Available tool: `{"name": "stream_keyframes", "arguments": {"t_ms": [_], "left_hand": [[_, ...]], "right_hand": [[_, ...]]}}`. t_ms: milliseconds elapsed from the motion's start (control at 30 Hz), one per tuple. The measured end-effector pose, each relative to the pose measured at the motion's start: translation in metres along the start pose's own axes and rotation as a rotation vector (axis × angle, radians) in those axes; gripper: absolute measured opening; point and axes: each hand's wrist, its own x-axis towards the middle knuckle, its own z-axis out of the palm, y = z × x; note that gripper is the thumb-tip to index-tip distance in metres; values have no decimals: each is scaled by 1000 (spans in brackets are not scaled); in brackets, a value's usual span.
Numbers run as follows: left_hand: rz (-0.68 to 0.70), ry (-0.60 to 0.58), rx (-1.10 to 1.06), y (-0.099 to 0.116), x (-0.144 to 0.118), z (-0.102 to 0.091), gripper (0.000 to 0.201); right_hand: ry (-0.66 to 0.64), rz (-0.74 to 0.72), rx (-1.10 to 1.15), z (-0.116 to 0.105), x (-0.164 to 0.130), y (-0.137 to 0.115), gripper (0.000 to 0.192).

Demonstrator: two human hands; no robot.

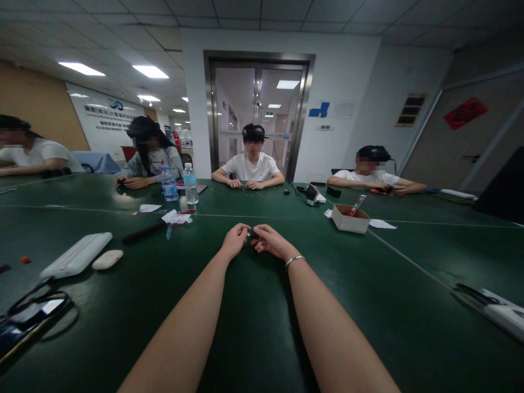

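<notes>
Both my arms reach forward over a dark green table. My left hand and my right hand meet at the fingertips over a small dark object pinched between them. The object is too small to identify. A thin bracelet sits on my right wrist.
A white case and a pale oval item lie at left, above cables. Two water bottles stand beyond. A small cardboard box is at right. A white device lies near the right edge. Several people sit around the table.
</notes>
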Motion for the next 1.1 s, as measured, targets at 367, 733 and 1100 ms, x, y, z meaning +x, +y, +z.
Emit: {"name": "stream_keyframes", "arguments": {"t_ms": [367, 733, 1100], "left_hand": [[-19, -4, -13, -3, 1, 1, 26], [-68, -84, 12, 0, 1, 1, 34], [-100, -108, -13, 3, 0, 2, 33]], "right_hand": [[-10, 10, -1, -1, 2, 1, 15], [-24, -27, 80, -3, -2, 0, 16], [-21, -32, 82, -1, -5, -3, 20]]}}
